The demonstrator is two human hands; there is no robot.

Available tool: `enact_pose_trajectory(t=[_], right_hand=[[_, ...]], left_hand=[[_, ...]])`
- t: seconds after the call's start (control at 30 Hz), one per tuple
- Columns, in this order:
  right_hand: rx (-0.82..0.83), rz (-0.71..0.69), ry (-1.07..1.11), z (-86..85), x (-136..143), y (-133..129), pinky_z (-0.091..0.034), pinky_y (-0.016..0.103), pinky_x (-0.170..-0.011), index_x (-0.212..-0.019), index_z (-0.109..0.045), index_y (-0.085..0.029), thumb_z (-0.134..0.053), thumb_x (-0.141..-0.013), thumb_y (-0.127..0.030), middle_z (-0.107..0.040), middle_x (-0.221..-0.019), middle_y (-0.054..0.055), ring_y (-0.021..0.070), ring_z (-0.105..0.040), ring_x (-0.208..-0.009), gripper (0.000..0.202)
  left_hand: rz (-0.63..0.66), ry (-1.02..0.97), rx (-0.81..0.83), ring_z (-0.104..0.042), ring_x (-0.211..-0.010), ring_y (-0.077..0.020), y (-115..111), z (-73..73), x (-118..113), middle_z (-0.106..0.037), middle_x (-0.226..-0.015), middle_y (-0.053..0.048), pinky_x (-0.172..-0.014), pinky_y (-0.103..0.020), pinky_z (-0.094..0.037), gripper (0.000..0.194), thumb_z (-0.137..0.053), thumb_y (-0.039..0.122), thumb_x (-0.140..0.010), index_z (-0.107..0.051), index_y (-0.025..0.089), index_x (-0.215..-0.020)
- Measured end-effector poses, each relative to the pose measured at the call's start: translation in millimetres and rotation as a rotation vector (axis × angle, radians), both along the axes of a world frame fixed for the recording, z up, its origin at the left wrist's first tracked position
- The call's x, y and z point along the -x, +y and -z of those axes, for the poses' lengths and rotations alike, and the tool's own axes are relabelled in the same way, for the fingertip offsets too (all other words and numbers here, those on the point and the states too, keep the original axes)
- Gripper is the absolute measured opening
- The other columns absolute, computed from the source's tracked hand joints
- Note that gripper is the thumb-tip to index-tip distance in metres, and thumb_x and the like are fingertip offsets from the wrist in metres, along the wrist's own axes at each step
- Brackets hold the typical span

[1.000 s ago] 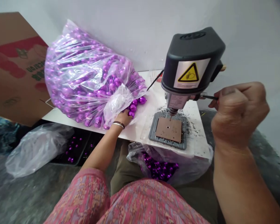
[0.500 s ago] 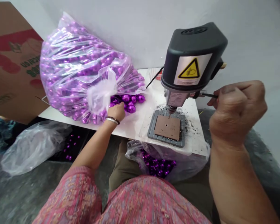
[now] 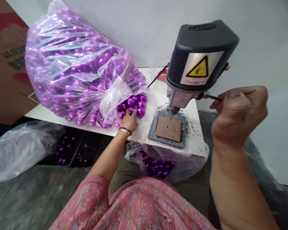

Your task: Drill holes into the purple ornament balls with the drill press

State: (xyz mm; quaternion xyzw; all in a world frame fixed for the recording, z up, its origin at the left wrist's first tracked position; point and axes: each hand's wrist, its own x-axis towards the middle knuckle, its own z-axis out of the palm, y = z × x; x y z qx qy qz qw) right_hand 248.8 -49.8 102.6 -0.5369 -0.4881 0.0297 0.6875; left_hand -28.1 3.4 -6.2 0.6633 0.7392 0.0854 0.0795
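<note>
- Left hand (image 3: 130,120): fingers parted at the purple balls (image 3: 141,104); cannot tell if gripping one.
- Right hand (image 3: 240,116): clenched on the lever (image 3: 213,97).
- Bag (image 3: 74,67) of balls: left on worktop (image 3: 139,132).
- Drill (image 3: 201,54): right.

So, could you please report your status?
Left hand at loose purple balls. Right hand gripping drill lever. Brown plate without a ball, dark debris beside it.
</note>
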Motion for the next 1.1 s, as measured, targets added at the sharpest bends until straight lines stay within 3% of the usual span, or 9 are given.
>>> enact_pose_trajectory(t=[0.23, 0.37, 0.43, 0.5, 0.6, 0.73, 0.83, 0.97, 1.1], right_hand=[[-0.020, -0.006, -0.003, 3.8, 0, -1, -0.041, 0.018, -0.059, -0.080, -0.050, -0.014, -0.044, -0.089, -0.038, -0.053, -0.070, -0.003, 0.0026, -0.055, -0.065, 0.026], [-0.013, 0.000, 0.005, 4.5, 1, -1, -0.038, 0.018, -0.057, -0.080, -0.051, -0.015, -0.043, -0.088, -0.039, -0.053, -0.067, -0.003, 0.0030, -0.054, -0.061, 0.027], [-0.017, -0.002, 0.000, 4.8, 1, -1, -0.038, 0.018, -0.057, -0.081, -0.051, -0.015, -0.043, -0.087, -0.038, -0.053, -0.068, -0.004, 0.0026, -0.054, -0.060, 0.026], [-0.031, -0.012, -0.009, 5.4, 0, -1, -0.039, 0.018, -0.057, -0.081, -0.049, -0.015, -0.043, -0.087, -0.039, -0.053, -0.069, -0.004, 0.0025, -0.054, -0.060, 0.025], [-0.056, -0.037, -0.010, 6.8, 0, 0, -0.040, 0.018, -0.059, -0.081, -0.047, -0.015, -0.044, -0.088, -0.039, -0.050, -0.069, -0.004, 0.0021, -0.053, -0.061, 0.025], [-0.083, -0.035, -0.012, 7.6, 4, -1, -0.042, 0.020, -0.065, -0.081, -0.045, -0.014, -0.040, -0.089, -0.033, -0.048, -0.069, -0.004, 0.0014, -0.050, -0.062, 0.021], [-0.090, -0.018, -0.042, 0.2, 6, -2, -0.041, 0.021, -0.067, -0.080, -0.043, -0.015, -0.038, -0.091, -0.032, -0.049, -0.071, -0.004, 0.0006, -0.049, -0.063, 0.021], [0.002, 0.023, -0.139, -28.9, 1, 7, -0.033, 0.020, -0.065, -0.072, -0.033, -0.017, -0.035, -0.097, -0.036, -0.042, -0.068, -0.004, -0.0010, -0.040, -0.060, 0.031], [0.114, 0.030, -0.115, -63.9, -8, 34, -0.031, 0.021, -0.063, -0.065, -0.026, -0.018, -0.040, -0.094, -0.028, -0.040, -0.068, -0.002, 0.0006, -0.038, -0.062, 0.034]], left_hand=[[-0.117, -0.629, -0.441, -0.056, -0.129, -0.0292, -8, 3.1, 9, -0.066, -0.123, -0.012, -0.119, -0.045, -0.043, 0.045, -0.072, 0.015, -0.069, -0.070, 0.018, -0.113], [-0.224, -1.384, -0.263, -0.066, -0.108, -0.0217, -25, -0.4, -9, -0.070, -0.107, -0.006, -0.091, -0.035, -0.058, 0.031, -0.068, 0.028, -0.079, -0.066, 0.020, -0.109], [-0.306, -1.780, -0.056, -0.071, -0.091, -0.0195, -34, -2.6, -21, -0.069, -0.095, -0.005, -0.069, -0.027, -0.057, 0.027, -0.062, 0.038, -0.087, -0.062, 0.020, -0.107], [-0.343, -1.989, 0.158, -0.072, -0.081, -0.0192, -43, -4.0, -31, -0.068, -0.087, -0.006, -0.057, -0.022, -0.051, 0.030, -0.062, 0.045, -0.089, -0.060, 0.017, -0.102], [-0.286, -2.020, 0.307, -0.071, -0.075, -0.0174, -53, -3.0, -41, -0.067, -0.084, -0.003, -0.055, -0.021, -0.049, 0.038, -0.075, 0.043, -0.081, -0.056, 0.018, -0.102], [-0.140, -1.797, 0.249, -0.067, -0.070, -0.0125, -58, 4.5, -44, -0.066, -0.090, 0.005, -0.059, -0.020, -0.048, 0.070, -0.089, 0.019, -0.057, -0.047, 0.025, -0.112], [-0.022, -1.621, 0.203, -0.061, -0.068, -0.0091, -56, 10.6, -43, -0.064, -0.090, 0.005, -0.057, -0.019, -0.043, 0.070, -0.089, 0.022, -0.059, -0.050, 0.023, -0.117], [0.129, -1.621, 0.281, -0.061, -0.065, -0.0088, -52, 14.3, -41, -0.067, -0.095, 0.000, -0.055, -0.021, -0.041, 0.080, -0.088, 0.033, -0.067, -0.048, 0.023, -0.135], [0.149, -1.767, 0.405, -0.069, -0.068, -0.0151, -50, 14.6, -45, -0.069, -0.089, 0.000, -0.055, -0.020, -0.043, 0.081, -0.087, 0.045, -0.071, -0.042, 0.026, -0.136]])
